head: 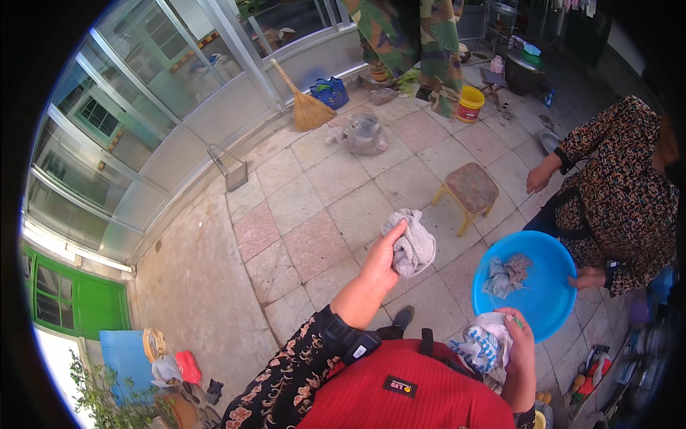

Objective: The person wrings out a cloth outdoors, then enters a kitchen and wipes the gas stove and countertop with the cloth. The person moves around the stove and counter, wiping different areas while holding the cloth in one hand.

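My left hand grips a crumpled greyish-pink cloth, held out over the paving. Nearer my body on the right, my right hand is closed on a bunched white-and-blue patterned cloth; a small bit of green shows at its fingers. Just beyond that hand is a blue plastic basin with crumpled grey and brownish cloths inside. Another person's hand holds the basin's right rim.
The other person bends at the right. A small stool with yellow legs stands ahead. Farther off are a filled plastic bag, a straw broom, a dustpan and a yellow bucket. Camouflage clothing hangs beyond.
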Available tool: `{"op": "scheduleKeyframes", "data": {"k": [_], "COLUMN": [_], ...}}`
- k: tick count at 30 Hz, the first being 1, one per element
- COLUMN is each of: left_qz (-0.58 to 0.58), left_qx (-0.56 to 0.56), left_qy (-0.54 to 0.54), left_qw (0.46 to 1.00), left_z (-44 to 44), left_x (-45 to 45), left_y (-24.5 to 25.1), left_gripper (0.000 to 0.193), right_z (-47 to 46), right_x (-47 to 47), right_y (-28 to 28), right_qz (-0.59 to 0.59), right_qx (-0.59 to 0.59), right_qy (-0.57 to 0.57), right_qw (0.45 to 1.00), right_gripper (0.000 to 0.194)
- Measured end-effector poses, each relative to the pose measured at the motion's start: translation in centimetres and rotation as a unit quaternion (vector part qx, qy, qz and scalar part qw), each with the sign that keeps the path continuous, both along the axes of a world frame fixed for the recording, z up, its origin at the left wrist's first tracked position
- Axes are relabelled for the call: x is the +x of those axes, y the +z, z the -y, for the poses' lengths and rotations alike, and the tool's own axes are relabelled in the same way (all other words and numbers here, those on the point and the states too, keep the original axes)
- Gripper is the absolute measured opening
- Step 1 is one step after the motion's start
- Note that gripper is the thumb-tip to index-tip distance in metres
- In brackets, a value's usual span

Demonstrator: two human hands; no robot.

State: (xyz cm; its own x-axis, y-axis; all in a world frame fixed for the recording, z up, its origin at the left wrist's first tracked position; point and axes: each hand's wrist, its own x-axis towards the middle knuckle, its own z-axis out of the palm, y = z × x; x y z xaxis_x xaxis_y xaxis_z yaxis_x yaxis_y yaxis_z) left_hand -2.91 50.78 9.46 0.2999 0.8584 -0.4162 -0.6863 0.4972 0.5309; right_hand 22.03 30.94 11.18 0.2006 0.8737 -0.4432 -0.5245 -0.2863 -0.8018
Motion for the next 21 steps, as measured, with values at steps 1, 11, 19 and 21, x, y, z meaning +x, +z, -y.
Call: {"op": "scheduleKeyframes", "data": {"k": [1, 11, 19, 21], "left_qz": [0.003, -0.004, -0.039, -0.048], "left_qx": [0.0, -0.003, 0.12, 0.177], "left_qy": [-0.001, -0.003, -0.25, -0.336], "left_qw": [1.0, 1.0, 0.96, 0.924], "left_z": [0.0, 0.3, 2.4, 3.0], "left_x": [0.0, 0.6, -0.1, 0.1], "left_y": [0.0, 1.3, 4.6, 5.3], "left_gripper": [0.032, 0.035, 0.055, 0.06], "right_z": [0.0, -0.1, -0.3, -0.3], "right_x": [0.0, 0.1, 0.1, 0.4], "right_y": [0.0, 0.3, 0.3, 0.2], "right_qz": [0.002, -0.01, -0.016, -0.03], "right_qx": [-0.003, 0.024, -0.006, 0.0], "right_qy": [0.0, 0.028, 0.037, 0.059], "right_qw": [1.0, 0.999, 0.999, 0.998], "right_gripper": [0.022, 0.024, 0.024, 0.024]}}
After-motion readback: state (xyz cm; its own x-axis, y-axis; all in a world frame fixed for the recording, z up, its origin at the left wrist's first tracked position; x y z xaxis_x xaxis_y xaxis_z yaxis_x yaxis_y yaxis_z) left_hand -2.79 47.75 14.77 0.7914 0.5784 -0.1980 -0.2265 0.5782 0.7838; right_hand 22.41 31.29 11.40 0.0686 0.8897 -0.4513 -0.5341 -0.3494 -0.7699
